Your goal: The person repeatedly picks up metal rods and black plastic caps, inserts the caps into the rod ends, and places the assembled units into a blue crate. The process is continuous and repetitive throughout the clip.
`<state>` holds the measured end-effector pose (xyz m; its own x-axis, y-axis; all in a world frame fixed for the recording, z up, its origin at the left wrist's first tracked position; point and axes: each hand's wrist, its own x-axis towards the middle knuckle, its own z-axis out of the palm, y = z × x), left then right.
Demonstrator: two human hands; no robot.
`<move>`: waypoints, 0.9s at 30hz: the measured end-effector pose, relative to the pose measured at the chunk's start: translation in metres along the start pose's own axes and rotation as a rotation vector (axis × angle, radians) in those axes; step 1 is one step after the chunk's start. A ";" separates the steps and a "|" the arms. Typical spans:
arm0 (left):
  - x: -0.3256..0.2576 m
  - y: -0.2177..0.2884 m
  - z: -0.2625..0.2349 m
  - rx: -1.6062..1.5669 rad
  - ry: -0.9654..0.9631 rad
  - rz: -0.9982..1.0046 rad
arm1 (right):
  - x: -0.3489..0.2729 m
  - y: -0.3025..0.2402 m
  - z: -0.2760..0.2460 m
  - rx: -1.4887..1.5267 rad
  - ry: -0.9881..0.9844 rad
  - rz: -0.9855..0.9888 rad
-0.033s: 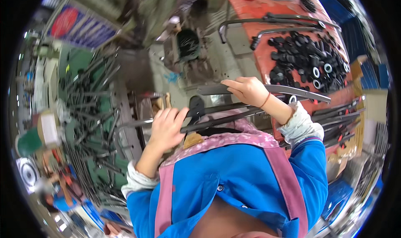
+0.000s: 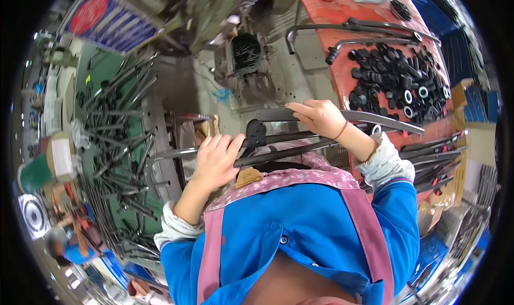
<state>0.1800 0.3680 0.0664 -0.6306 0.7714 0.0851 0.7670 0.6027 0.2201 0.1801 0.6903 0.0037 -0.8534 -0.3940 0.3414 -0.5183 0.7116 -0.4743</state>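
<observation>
My left hand [image 2: 216, 161] is closed around a bent metal tube [image 2: 174, 153], whose hooked end sticks out to the left. Just right of these fingers is a black plastic joint piece [image 2: 256, 133] on the tube assembly. A long, flat, slightly curved dark bar [image 2: 380, 120] lies across the front of me, with my right hand [image 2: 318, 118] gripping it near its middle, thumb hidden. Below the bar, dark tubes [image 2: 286, 155] run from the joint toward the right, close to my pink apron. Whether bar and tubes are joined is not clear.
To the right, a red-topped table [image 2: 334, 83] carries a heap of black plastic parts [image 2: 393, 72], white rings, and bent tubes [image 2: 375, 41]. More dark bars [image 2: 436, 157] are stacked nearer. On the left, a green surface [image 2: 96, 64] holds many metal tubes [image 2: 120, 160]. A machine [image 2: 246, 58] stands ahead.
The view has shifted slightly, so the background sits a little further right. Both hands keep hold of the same pieces in nearly the same place.
</observation>
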 end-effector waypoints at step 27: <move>0.056 -0.012 0.017 -0.358 -0.316 -0.424 | -0.006 0.001 0.020 -0.003 -0.129 -0.040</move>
<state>0.1377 0.4077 0.0525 -0.7636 0.5366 -0.3592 0.3369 0.8056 0.4873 0.1840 0.6818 -0.0154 -0.8322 -0.4933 0.2531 -0.5521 0.6953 -0.4601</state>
